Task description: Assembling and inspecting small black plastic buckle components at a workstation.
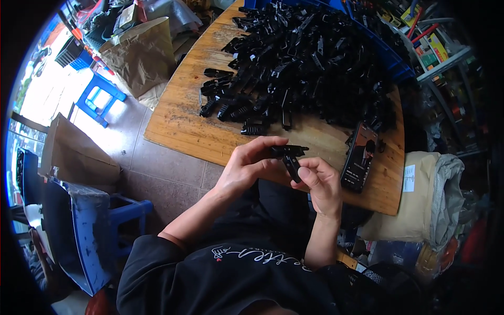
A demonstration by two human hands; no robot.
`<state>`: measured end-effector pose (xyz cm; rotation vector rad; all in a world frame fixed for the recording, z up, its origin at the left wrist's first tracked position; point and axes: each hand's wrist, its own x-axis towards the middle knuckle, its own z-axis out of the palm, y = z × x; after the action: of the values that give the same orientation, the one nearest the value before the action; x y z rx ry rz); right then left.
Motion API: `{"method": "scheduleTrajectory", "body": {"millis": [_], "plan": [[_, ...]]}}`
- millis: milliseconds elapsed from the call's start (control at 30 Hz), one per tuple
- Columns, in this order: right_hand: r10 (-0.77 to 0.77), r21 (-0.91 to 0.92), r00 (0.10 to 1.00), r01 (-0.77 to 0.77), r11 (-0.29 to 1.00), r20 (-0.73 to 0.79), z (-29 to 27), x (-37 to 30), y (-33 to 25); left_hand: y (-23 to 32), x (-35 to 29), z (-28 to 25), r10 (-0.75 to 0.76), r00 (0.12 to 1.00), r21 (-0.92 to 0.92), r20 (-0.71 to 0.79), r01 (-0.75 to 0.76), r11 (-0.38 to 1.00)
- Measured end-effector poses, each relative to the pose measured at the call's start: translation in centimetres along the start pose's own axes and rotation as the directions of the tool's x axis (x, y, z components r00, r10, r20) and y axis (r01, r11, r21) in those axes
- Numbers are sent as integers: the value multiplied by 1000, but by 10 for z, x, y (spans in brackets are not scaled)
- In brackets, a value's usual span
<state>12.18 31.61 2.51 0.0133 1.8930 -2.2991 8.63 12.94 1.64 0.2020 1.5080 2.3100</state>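
In front of my body, at the near edge of the table, both hands meet around small black parts. My left hand [254,160] is closed, pinching a slim black piece [295,151] that lies roughly level between thumb and fingers. A second black length [290,167] slants down from it, and my right hand [321,181] pinches its lower end between thumb and fingertips. The two lengths touch at an angle; whether they are joined as one item I cannot tell. Beyond my hands spreads a large heap of similar black pieces [310,68], some with ribbed sides.
The heap covers much of the wooden table [181,123]. A phone [360,157] in a printed case lies at its right. Blue bins [386,55] border the far right. Paper sacks [401,210], a blue stool [100,97] and a blue chair [86,236] stand around.
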Motion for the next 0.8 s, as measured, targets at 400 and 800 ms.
{"method": "scheduleTrajectory", "body": {"millis": [400, 800], "plan": [[23, 29, 997, -25, 999, 78, -3, 3, 6, -6, -6, 5, 204, 977, 458, 59, -208, 864], [-276, -319, 961, 266, 910, 15, 16, 11, 4, -12, -10, -1, 149, 982, 36, -120, -145, 989]]}}
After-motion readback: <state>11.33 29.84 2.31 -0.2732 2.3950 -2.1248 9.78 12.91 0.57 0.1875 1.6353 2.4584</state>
